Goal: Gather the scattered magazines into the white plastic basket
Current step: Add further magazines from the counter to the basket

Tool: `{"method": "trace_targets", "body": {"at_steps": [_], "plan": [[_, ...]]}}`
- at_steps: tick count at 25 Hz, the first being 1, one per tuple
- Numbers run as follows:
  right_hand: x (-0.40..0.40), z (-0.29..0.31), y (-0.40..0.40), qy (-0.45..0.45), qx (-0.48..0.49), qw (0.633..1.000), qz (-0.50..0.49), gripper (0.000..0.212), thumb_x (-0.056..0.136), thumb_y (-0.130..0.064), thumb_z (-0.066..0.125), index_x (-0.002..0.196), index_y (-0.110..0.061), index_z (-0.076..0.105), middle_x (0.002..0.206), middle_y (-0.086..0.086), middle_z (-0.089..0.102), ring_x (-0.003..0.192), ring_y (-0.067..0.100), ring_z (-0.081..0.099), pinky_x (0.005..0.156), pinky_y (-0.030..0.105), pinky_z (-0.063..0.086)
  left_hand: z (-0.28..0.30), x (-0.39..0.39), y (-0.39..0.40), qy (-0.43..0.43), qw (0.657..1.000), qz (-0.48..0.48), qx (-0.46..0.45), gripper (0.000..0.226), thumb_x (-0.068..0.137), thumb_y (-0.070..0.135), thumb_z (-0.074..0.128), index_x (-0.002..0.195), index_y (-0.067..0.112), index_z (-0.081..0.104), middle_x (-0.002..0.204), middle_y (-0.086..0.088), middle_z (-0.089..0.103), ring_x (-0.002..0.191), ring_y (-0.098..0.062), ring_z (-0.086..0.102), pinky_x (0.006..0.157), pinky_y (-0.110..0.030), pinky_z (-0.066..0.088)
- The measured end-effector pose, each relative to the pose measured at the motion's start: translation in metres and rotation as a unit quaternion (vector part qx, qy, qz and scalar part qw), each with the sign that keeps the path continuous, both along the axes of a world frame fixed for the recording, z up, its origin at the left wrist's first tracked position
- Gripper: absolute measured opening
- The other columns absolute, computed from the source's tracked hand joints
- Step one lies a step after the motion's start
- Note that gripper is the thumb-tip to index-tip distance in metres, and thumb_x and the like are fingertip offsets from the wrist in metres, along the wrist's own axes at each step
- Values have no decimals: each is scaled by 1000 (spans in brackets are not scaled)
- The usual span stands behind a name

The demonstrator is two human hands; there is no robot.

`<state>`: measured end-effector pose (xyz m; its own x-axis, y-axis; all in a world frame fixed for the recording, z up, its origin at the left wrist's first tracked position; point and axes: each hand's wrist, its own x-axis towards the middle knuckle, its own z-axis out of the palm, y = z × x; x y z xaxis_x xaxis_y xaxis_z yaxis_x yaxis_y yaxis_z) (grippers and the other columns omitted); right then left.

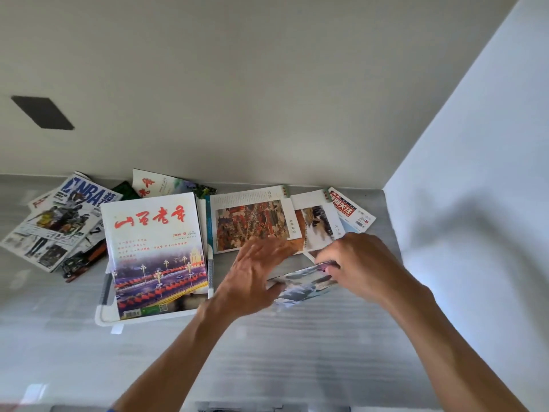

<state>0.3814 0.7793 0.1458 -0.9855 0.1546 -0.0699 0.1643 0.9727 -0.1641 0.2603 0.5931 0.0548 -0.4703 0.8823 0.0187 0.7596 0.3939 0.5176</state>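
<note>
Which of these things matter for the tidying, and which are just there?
For the job:
white basket
red-titled magazine in it
NBA magazine pile
open magazines
magazine gripped by right hand
left hand

Just there:
dark wall patch

A red-titled magazine (157,254) covers most of the white basket (104,310). The left hand (252,278), blurred, hides part of the tilted magazine (300,285). Far magazines overlap.

Two bare forearms, left hand (252,275), right hand (361,264) — possibly blue sleeve edge
</note>
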Motion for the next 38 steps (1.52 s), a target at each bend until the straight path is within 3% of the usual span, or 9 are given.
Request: {"method": "trace_targets", "body": {"at_steps": [2,4,6,9,16,21,25,29,38], "plan": [[-19,6,-19,142,-16,990,1,27,74,-26,81,100,-32,73,83,-9,78,70,11,69,69,24,48,14,-11,-17,-78,996,6,51,11,94,28,54,103,23,59,93,-2,70,75,-14,65,66,-38,57],[-36,-5,-34,253,-56,962,-91,63,74,-25,82,132,-24,56,117,-3,71,99,17,66,89,33,48,15,-26,-48,-175,971,105,127,15,94,16,57,80,10,55,61,-2,59,49,-12,55,42,-30,45],[-48,-23,-53,210,-293,904,-231,84,76,-29,81,146,-25,34,136,-4,59,115,16,59,96,34,49,9,-41,-90,-331,897,208,208,23,89,8,63,76,-9,56,55,-5,56,50,-17,52,46,-28,42],[-69,-62,-108,46,-630,728,-266,46,79,-20,78,121,-28,61,106,-6,76,103,17,70,77,26,55,3,-59,-147,-475,790,280,270,12,83,6,69,82,-5,65,68,-10,63,65,-25,56,56,-34,52],[-169,-109,-205,70,-647,706,-280,24,90,-1,62,104,-20,69,96,-4,77,82,3,72,66,14,53,-7,-138,-224,-459,760,333,318,29,87,-15,47,108,3,52,84,-5,65,73,-19,68,54,-32,57],[-214,-133,-232,70,-574,765,-282,17,94,-3,58,97,-18,65,103,6,73,91,21,70,82,35,58,-29,-177,-242,-296,841,424,159,19,86,-3,59,85,16,62,73,0,65,48,-1,54,39,-21,46],[-190,-161,-241,35,-360,883,-298,24,84,-8,67,105,-18,60,97,3,73,79,22,68,69,41,60,-64,-176,-272,-206,858,469,21,40,76,7,69,112,15,54,103,-6,61,86,-20,59,65,-31,50],[-159,-183,-252,43,-103,981,-158,72,72,-7,77,137,-4,47,105,12,73,81,27,71,67,41,59,-89,-155,-287,-319,860,398,1,49,88,0,48,133,18,47,122,-13,65,69,-15,69,45,-20,51],[-56,-183,-242,-41,7,998,-56,26,67,-16,82,85,-18,63,60,3,74,42,13,64,58,27,58,-91,-108,-269,-349,885,310,-5,51,82,2,50,120,37,50,98,-2,74,70,-22,68,52,-36,51]]}}
